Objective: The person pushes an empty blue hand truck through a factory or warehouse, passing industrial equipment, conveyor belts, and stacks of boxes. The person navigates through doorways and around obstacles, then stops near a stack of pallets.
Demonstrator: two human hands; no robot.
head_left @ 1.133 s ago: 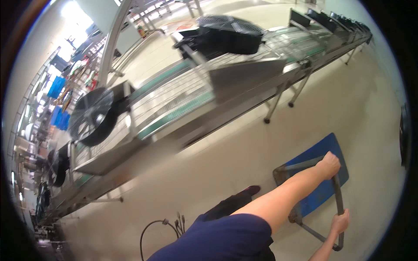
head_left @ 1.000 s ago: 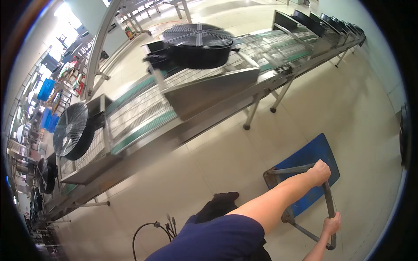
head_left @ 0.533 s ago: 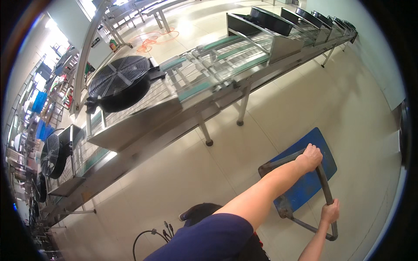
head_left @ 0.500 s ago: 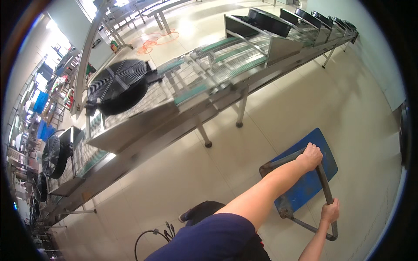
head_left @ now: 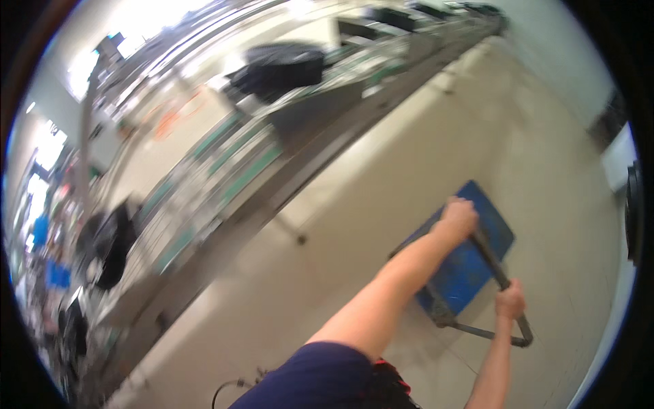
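Observation:
A blue flatbed platform cart (head_left: 465, 281) is on the pale floor in front of me, tilted in my view. Its dark grey tubular push handle (head_left: 489, 258) forms a bent frame on the near side of the deck. My left hand (head_left: 460, 217) is wrapped round the far part of the handle. Lower down, near the bottom corner of the bar, my right hand (head_left: 510, 298) grips the same handle. The deck carries nothing that I can see. My left forearm covers part of it.
A long metal conveyor line (head_left: 248, 228) runs diagonally along the left side. Black round fans, one of them on the belt (head_left: 283, 70) and another lower left (head_left: 117, 244), are blurred by motion. A pale wall (head_left: 569, 65) rises at right, with a dark round object (head_left: 633, 215) beside it.
My view has swung, so the conveyor and its fans are shifted and smeared. The cart sits slightly further left in the picture; both hands keep their hold on the handle.

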